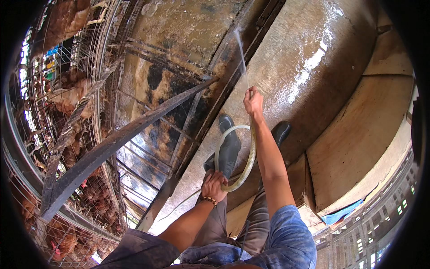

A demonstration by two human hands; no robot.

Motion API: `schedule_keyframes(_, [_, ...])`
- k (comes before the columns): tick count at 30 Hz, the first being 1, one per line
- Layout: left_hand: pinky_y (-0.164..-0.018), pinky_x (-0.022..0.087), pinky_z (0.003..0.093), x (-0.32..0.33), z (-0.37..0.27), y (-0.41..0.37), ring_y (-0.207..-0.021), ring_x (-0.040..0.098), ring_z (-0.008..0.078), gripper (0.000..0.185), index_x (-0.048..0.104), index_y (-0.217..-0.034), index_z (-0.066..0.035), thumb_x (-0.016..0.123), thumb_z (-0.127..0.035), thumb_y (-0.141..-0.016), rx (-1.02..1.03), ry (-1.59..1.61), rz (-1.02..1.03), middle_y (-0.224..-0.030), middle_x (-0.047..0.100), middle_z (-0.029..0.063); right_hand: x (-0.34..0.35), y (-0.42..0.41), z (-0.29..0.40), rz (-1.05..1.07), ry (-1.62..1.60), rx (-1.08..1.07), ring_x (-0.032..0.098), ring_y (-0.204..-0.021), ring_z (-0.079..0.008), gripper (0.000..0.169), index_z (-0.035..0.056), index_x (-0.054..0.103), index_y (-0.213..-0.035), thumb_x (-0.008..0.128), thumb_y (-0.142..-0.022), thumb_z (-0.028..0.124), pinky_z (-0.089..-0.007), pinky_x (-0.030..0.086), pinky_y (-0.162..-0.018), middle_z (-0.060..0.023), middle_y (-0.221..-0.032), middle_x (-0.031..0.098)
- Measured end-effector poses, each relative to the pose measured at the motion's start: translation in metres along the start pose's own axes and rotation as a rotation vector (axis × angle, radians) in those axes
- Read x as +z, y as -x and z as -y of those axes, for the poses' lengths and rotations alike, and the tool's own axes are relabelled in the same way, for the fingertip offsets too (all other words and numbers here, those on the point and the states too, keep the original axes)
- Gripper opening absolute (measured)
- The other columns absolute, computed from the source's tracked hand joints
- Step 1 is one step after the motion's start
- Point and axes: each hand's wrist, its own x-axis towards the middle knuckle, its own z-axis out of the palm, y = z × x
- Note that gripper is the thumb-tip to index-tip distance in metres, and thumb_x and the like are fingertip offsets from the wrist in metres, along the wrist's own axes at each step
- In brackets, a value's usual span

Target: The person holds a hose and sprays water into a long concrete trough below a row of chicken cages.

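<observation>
My right hand (253, 100) grips the end of a clear braided hose (249, 164), arm stretched out ahead. From it a thin jet of water (240, 50) shoots forward onto the dark timber edging (250, 50) of the walkway. Lower down, my left hand (214, 185) is closed around the same hose, close to my leg. Between the two hands the hose bends into a loose loop over my dark rubber boot (230, 148). A beaded bracelet circles my left wrist.
Wire cages (77, 111) with brown hens line the left side. A dark wooden beam (127, 138) slants across in front of them, above a wet, dirty pit floor (178, 30). The concrete walkway (285, 50) is wet. Tan boards (359, 117) border it on the right.
</observation>
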Motion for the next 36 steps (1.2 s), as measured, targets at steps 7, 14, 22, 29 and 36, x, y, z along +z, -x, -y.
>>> schedule_keyframes(7, [-0.098, 0.038, 0.0400, -0.004, -0.003, -0.003, -0.111, 0.056, 0.0308, 0.014, 0.062, -0.085, -0.008, 0.061, -0.017, -0.073, 0.033, 0.050, -0.085, -0.110, 0.064, 0.0138, -0.005, -0.003, 0.001, -0.067, -0.011, -0.030, 0.060, -0.084, -0.0457, 0.019, 0.0025, 0.055, -0.096, 0.052, -0.087, 0.019, -0.0485, 0.047, -0.075, -0.0292, -0.082, 0.062])
schedule_keyframes(14, [-0.096, 0.040, 0.0414, -0.002, -0.002, -0.002, -0.109, 0.057, 0.0317, 0.016, 0.062, -0.085, -0.007, 0.061, -0.017, -0.072, 0.070, -0.001, -0.111, -0.109, 0.064, 0.0152, 0.000, -0.006, -0.012, -0.110, -0.123, -0.035, 0.062, -0.055, -0.0278, 0.023, 0.0020, 0.053, -0.095, 0.059, -0.076, 0.013, -0.0408, 0.048, -0.050, -0.0194, -0.065, 0.060])
schedule_keyframes(22, [-0.095, 0.040, 0.0412, -0.007, -0.006, -0.003, -0.109, 0.057, 0.0323, 0.019, 0.063, -0.087, -0.005, 0.061, -0.017, -0.073, 0.078, 0.012, -0.095, -0.111, 0.063, 0.0163, 0.006, -0.006, -0.004, -0.099, -0.196, 0.064, 0.060, -0.059, -0.0312, 0.029, 0.0026, 0.051, -0.099, 0.059, -0.071, 0.007, -0.0396, 0.047, -0.053, -0.0220, -0.071, 0.061])
schedule_keyframes(29, [-0.095, 0.041, 0.0412, 0.001, -0.001, -0.003, -0.108, 0.057, 0.0318, 0.019, 0.064, -0.087, -0.005, 0.061, -0.018, -0.074, 0.077, -0.002, -0.116, -0.109, 0.064, 0.0150, -0.011, -0.002, 0.029, -0.111, -0.208, 0.111, 0.064, -0.080, -0.0408, 0.030, 0.0036, 0.050, -0.101, 0.060, -0.073, 0.009, -0.0440, 0.049, -0.071, -0.0272, -0.081, 0.063])
schedule_keyframes(36, [-0.095, 0.042, 0.0419, -0.002, -0.005, -0.004, -0.106, 0.058, 0.0327, 0.017, 0.063, -0.085, -0.004, 0.060, -0.019, -0.077, 0.062, -0.011, -0.118, -0.107, 0.064, 0.0156, -0.024, 0.003, 0.053, -0.202, -0.226, 0.022, 0.060, -0.063, -0.0325, 0.028, 0.0031, 0.050, -0.100, 0.059, -0.073, 0.007, -0.0418, 0.048, -0.065, -0.0199, -0.067, 0.059])
